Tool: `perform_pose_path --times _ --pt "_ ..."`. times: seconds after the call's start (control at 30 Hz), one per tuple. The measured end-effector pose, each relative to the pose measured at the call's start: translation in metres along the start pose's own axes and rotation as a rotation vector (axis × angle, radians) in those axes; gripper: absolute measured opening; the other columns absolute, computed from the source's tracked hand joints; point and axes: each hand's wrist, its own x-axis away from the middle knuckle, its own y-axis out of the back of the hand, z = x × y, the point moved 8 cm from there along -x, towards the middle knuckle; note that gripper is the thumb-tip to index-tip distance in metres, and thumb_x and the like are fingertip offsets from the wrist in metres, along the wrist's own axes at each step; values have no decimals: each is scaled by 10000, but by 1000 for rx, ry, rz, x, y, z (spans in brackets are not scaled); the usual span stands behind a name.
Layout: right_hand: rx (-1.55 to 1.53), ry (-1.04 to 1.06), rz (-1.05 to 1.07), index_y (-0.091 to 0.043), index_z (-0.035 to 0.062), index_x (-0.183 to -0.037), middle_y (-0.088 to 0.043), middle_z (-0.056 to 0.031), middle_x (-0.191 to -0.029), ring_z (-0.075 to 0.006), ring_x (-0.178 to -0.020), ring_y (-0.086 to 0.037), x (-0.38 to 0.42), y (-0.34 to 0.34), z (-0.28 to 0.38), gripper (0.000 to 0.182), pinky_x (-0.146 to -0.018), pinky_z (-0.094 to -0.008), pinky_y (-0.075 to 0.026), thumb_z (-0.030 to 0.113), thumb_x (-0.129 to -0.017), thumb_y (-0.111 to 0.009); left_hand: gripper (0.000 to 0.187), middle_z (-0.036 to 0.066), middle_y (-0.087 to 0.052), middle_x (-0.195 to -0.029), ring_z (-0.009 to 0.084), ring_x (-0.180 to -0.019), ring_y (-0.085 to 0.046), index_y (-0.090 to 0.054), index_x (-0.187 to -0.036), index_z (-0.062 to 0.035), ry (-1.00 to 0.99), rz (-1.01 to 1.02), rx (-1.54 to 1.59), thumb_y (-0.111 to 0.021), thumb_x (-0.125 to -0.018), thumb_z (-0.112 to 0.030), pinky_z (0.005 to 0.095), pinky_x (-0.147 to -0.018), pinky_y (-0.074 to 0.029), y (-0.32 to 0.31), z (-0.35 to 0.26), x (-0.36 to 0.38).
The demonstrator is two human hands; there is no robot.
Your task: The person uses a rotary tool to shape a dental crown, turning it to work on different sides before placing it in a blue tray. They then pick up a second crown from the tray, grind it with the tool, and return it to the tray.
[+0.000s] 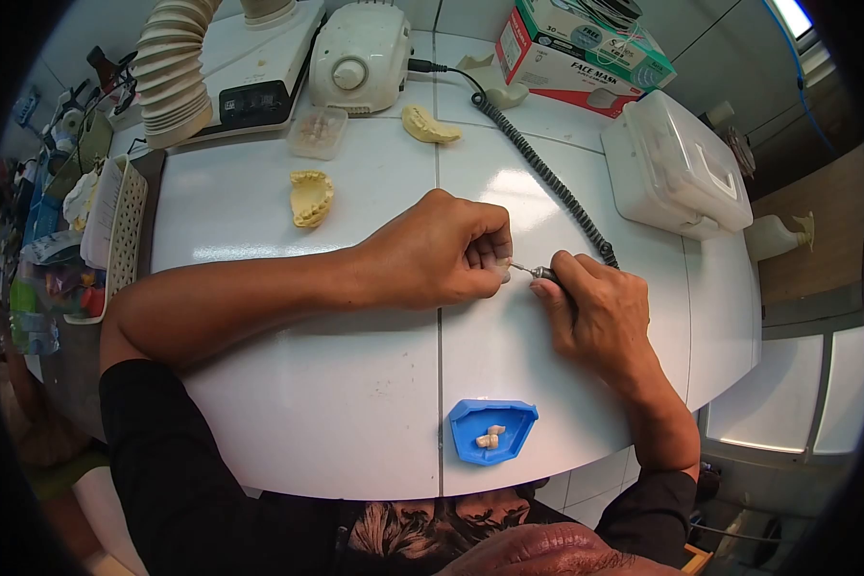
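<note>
My left hand (456, 252) is closed, pinching a small pale dental piece (503, 263) mostly hidden by the fingertips. My right hand (600, 309) grips a dental handpiece (551, 276), its thin bur (521, 268) pointing left, right at the pinched piece. A coiled black cord (538, 163) runs from near the right hand up to the white control box (359, 60). Closer to my body, a blue tray (461, 444) holds a few small tooth-coloured pieces (491, 438). Beyond my left wrist lies a yellowish dental cast (311, 199) with teeth along its edge.
Another yellowish cast (430, 125) and a small clear box (318, 132) sit farther back. A ribbed hose (171, 72) hangs at back left. Face mask boxes (586, 60) and a white lidded case (677, 168) stand at right. A basket (125, 230) lines the left edge.
</note>
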Motion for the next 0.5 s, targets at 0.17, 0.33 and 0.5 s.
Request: perform_pose_path --times 0.17,0.33,0.5 --pt "13 -3 6 -658 105 -898 -626 -54 -682 -286 -537 -628 0 0 1 303 -496 -429 -445 343 -1056 -761 174 51 -750 -895 90 -800 -672 -730 -1035 28 10 -8 13 -823 -958 -97 258 -759 -590 -1 1 0" --pt "14 0 -6 -659 107 -902 -626 -55 -682 -286 -536 -627 0 0 1 295 -498 -428 -449 337 -1056 -762 178 53 -748 -879 91 -790 -678 -729 -1023 28 -3 -20 7 -831 -951 -100 260 -751 -593 0 1 0" --pt "23 -15 -1 -659 106 -907 -628 -56 -683 -286 -538 -631 0 0 2 287 -501 -429 -451 330 -1056 -761 185 62 -759 -883 97 -789 -694 -729 -1019 26 -16 -26 -9 -837 -943 -104 264 -745 -598 0 1 0"
